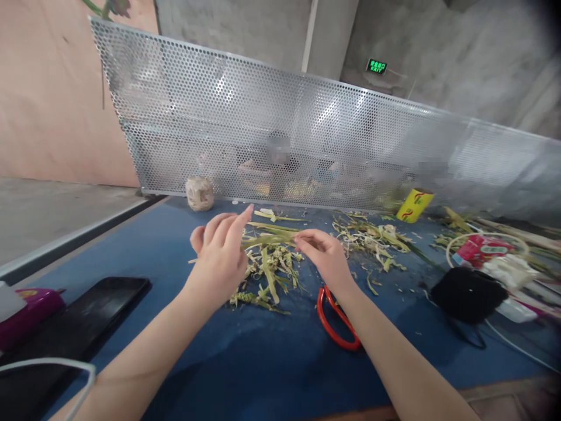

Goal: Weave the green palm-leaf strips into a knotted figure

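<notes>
My right hand point(323, 257) pinches the end of a pale green plant strip point(274, 238) between thumb and fingertips. The strip runs left to my left hand point(221, 251), whose fingers are bent around it with the index finger stretched up. The back of that hand hides its exact hold. Beneath the strip lies a loose heap of peeled green and yellowish plant scraps point(274, 269) on the blue tabletop point(245, 362). Red-handled scissors point(337, 330) rest just below my right hand, their blades mostly hidden.
A perforated metal screen point(245, 99) borders the table's back, with a blurred person behind it. A wrapped whitish roll point(200, 194), a yellow cylinder point(414, 205) and more scraps point(372, 234) stand or lie near it. A phone point(103, 298) lies left, a black pouch point(468, 294) right.
</notes>
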